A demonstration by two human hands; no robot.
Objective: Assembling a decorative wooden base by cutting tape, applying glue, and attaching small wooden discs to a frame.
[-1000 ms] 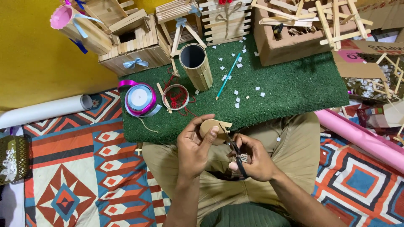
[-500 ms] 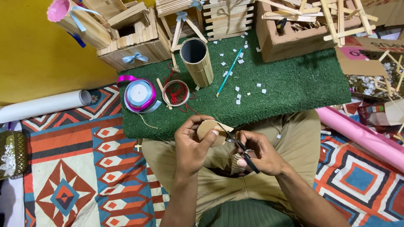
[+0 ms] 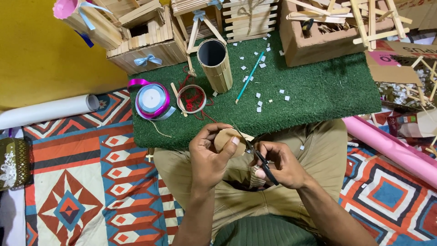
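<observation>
My left hand pinches a round tan cardboard piece over my lap, thumb on its face. My right hand grips black-handled scissors, whose blades meet the right edge of the cardboard piece. A narrow offcut sticks out at the piece's right side. Both hands are close together above my khaki trousers, just below the near edge of the green mat.
On the green mat stand a stick-clad cylinder, a teal pencil, a pink ribbon spool, a small ring with red thread and scattered white bits. Stick-built houses line the back. A pink roll lies right, a white roll left.
The hands stay together over the lap; the scissors have worked a little along the cardboard piece's edge and the piece has turned slightly. The view has shifted slightly.
</observation>
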